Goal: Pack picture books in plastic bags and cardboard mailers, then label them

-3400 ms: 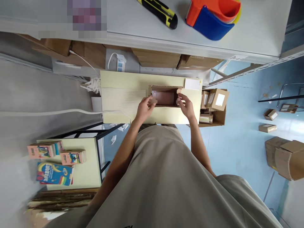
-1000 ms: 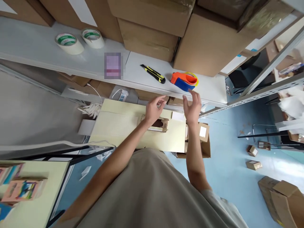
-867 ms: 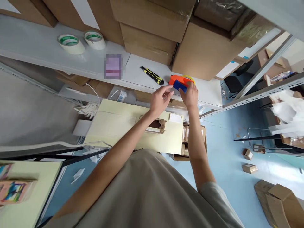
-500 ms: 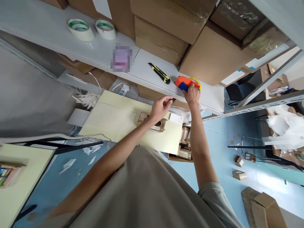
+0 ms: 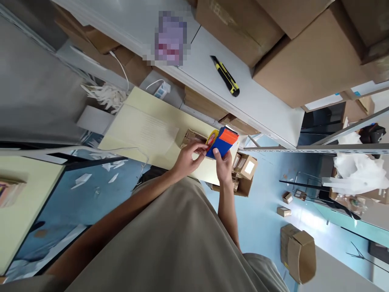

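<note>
My right hand (image 5: 224, 167) grips a blue and orange tape dispenser (image 5: 223, 142) with a yellow-rimmed roll, held above the pale yellow table (image 5: 146, 134). The fingers of my left hand (image 5: 189, 159) are pinched together at the roll side of the dispenser; what lies between the fingertips is hidden. Behind both hands, a small brown cardboard box (image 5: 192, 137) rests on the table, partly covered by them. A black and yellow box cutter (image 5: 225, 76) lies on the white shelf (image 5: 267, 109), its blade end pointing to the upper left.
Large cardboard boxes (image 5: 304, 61) stand along the back of the shelf. A pixelated purple item (image 5: 170, 38) is on it too. Right of the table, an open carton (image 5: 243, 188) holds smaller boxes. White strips (image 5: 105, 97) are heaped at the left. Another open carton (image 5: 299, 253) stands on the floor.
My right hand has lifted the tape dispenser off the shelf and brought it down over the table, turned round. My left hand has moved to it. The view has shifted as well.
</note>
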`<state>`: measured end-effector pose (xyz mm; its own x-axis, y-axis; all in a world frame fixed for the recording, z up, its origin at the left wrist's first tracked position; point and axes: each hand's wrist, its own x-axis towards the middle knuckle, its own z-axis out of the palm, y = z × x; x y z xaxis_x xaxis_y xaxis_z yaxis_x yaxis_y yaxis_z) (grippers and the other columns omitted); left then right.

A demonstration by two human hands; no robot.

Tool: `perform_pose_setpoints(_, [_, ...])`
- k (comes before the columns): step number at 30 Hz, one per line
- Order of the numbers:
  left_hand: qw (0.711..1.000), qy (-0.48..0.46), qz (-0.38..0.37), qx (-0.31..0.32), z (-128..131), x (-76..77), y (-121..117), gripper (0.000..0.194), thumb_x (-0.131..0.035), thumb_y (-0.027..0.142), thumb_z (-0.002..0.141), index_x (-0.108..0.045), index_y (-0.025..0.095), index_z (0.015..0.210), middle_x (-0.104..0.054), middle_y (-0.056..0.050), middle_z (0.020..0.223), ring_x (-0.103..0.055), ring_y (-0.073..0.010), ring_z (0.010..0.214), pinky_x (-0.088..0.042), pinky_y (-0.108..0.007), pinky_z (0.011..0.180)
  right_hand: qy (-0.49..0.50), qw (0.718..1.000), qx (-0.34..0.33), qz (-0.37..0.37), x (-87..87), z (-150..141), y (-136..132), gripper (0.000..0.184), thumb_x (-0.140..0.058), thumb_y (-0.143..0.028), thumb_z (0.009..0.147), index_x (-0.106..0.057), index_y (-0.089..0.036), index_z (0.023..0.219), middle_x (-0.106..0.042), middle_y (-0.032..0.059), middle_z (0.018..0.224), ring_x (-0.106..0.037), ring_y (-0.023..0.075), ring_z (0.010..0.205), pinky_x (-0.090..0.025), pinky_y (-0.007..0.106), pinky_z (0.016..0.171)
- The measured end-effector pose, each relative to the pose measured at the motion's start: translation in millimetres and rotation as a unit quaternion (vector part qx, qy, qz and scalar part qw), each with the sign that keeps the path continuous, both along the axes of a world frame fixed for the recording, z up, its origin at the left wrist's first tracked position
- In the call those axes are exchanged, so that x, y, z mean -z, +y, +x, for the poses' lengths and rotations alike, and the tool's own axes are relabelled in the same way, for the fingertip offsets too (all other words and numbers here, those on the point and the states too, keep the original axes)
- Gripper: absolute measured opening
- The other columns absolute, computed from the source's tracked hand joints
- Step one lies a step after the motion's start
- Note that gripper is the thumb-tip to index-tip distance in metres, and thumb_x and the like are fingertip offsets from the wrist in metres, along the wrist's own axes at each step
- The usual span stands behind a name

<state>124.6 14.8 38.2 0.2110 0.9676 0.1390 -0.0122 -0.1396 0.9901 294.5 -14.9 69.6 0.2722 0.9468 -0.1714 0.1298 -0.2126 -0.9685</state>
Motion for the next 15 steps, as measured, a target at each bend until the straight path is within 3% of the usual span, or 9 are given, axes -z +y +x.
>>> perform_pose_setpoints(9, [0.999, -0.005, -0.034, 0.040, -44.9, 0.6, -4.7, 0.012, -0.074, 0.034, 0.103, -0.078, 0.027, 0.112, -0.083, -0.005, 0.109, -0.081, -0.0219, 0.097, -0.071, -0.037, 0.089, 0.002, 0.999, -0.028, -0.044, 6.6, -40.8, 0.5, 0.063, -0.077, -0.082, 0.096, -0.071, -0.027, 0.124, -0.084, 0.0095, 0.120, -0.079, 0.0309, 0.114, -0.069, 0.049, 0.104])
perform_pose_setpoints(13, [0.998, 0.028, -0.018, 0.058, -58.7, 6.5, 2.5, 0.007, -0.077, 0.034, 0.100, -0.079, 0.027, 0.102, -0.082, -0.006, 0.105, -0.079, -0.0234, 0.098, -0.068, -0.036, 0.085, -0.017, 0.996, -0.042, -0.076, 15.2, -47.6, -1.1, 0.064, -0.080, -0.083, 0.092, -0.071, -0.025, 0.118, -0.084, 0.0089, 0.112, -0.080, 0.0293, 0.106, -0.071, 0.047, 0.097])
perform_pose_setpoints(15, [0.997, 0.033, -0.047, 0.048, -67.8, 10.4, 11.4, 0.014, -0.076, 0.039, 0.101, -0.082, 0.027, 0.103, -0.083, -0.007, 0.107, -0.079, -0.0239, 0.098, -0.066, -0.035, 0.081, -0.010, 0.995, -0.048, -0.089, 16.2, -49.5, -3.0, 0.067, -0.085, -0.083, 0.088, -0.069, -0.025, 0.119, -0.084, 0.0085, 0.112, -0.082, 0.0291, 0.103, -0.073, 0.046, 0.090])
